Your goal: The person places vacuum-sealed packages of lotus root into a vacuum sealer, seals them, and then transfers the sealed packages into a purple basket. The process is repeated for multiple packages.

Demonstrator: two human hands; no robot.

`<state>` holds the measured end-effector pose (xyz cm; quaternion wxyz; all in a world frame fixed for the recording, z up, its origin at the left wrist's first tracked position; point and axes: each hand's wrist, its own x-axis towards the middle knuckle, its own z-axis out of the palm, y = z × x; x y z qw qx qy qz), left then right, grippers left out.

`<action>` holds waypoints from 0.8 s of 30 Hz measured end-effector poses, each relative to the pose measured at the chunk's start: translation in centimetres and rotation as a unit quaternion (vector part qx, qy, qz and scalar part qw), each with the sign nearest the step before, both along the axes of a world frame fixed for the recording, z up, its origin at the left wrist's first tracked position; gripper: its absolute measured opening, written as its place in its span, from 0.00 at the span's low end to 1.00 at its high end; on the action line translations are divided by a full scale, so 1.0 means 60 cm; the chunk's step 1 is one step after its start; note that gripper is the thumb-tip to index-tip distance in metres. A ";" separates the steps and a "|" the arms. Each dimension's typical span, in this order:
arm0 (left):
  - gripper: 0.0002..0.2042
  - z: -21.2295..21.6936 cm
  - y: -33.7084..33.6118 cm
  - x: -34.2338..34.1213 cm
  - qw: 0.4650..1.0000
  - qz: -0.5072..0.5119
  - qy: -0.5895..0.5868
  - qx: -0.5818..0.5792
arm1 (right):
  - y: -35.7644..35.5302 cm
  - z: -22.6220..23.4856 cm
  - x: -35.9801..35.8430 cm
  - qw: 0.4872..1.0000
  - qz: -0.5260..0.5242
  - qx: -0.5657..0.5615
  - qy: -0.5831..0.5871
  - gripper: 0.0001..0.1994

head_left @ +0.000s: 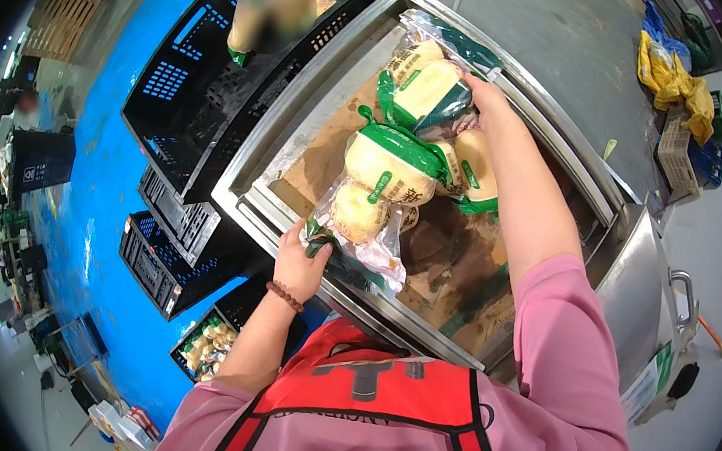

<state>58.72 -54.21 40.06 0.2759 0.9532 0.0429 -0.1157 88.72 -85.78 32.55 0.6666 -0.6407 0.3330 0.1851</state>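
Observation:
Several clear plastic produce bags with green bands, filled with pale yellow rounded produce, lie in an open metal-rimmed bin (pixel 279 208) in front of me. The kind of produce is hard to tell. My left hand (pixel 298 267), with a beaded bracelet at its wrist, is closed on the dark green end of the nearest produce bag (pixel 358 212), at the bin's near left rim. My right hand (pixel 488 107) reaches over the bin and grips the right side of the far produce bag (pixel 428 92); some of its fingers are hidden. Another produce bag (pixel 477 169) lies below my right forearm.
A black slatted crate (pixel 174 74) with bagged produce at its far end stands left of the bin. More black crates (pixel 168 262) sit lower on the blue floor (pixel 97 224). A steel cabinet with a handle (pixel 684 295) is at the right. Yellow bags (pixel 675 82) lie far right.

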 end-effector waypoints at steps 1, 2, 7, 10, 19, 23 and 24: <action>0.18 0.021 -0.005 0.017 0.998 -0.011 0.058 -0.014 | -0.008 -0.027 0.007 1.000 -0.010 0.005 -0.006 0.17; 0.14 0.046 -0.012 0.036 0.993 -0.025 0.115 -0.025 | -0.020 -0.049 0.008 1.000 -0.024 0.011 -0.012 0.16; 0.17 0.013 -0.013 0.031 0.958 0.035 0.221 -0.177 | 0.025 0.019 -0.056 0.917 0.068 -0.310 -0.241 0.18; 0.18 -0.021 0.000 0.019 0.969 0.035 0.158 -0.189 | 0.045 0.092 -0.124 0.862 0.105 -0.426 -0.255 0.20; 0.15 -0.067 0.002 0.035 0.949 -0.020 0.098 -0.301 | -0.023 0.295 -0.424 0.865 -0.144 -0.257 -0.406 0.08; 0.13 -0.047 -0.022 0.044 0.930 -0.087 0.090 -0.345 | -0.036 0.432 -0.605 0.819 -0.238 -0.250 -0.458 0.08; 0.13 0.002 -0.043 0.038 0.908 -0.087 0.056 -0.406 | -0.036 0.466 -0.654 0.827 -0.287 -0.179 -0.449 0.09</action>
